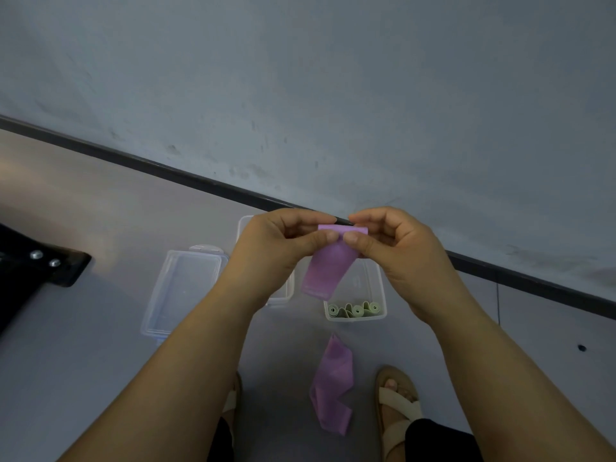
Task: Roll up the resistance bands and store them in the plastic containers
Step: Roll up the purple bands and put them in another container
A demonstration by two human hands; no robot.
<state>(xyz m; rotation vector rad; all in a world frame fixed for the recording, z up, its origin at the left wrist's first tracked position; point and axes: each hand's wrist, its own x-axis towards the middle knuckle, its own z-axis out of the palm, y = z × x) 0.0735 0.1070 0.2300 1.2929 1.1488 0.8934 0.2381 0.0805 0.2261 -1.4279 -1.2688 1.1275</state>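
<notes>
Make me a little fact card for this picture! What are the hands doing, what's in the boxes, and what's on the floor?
left hand: pinches the top edge of the purple band
right hand: pinches the same edge, right beside it
purple band: hangs down from the fingers, top edge just folded over
green-roll container: holds rolled green bands
clear container: on the left, nothing visible inside
floor: more purple material lies between the sandals; cannot tell if it is the same band

Purple band between fingers
</notes>
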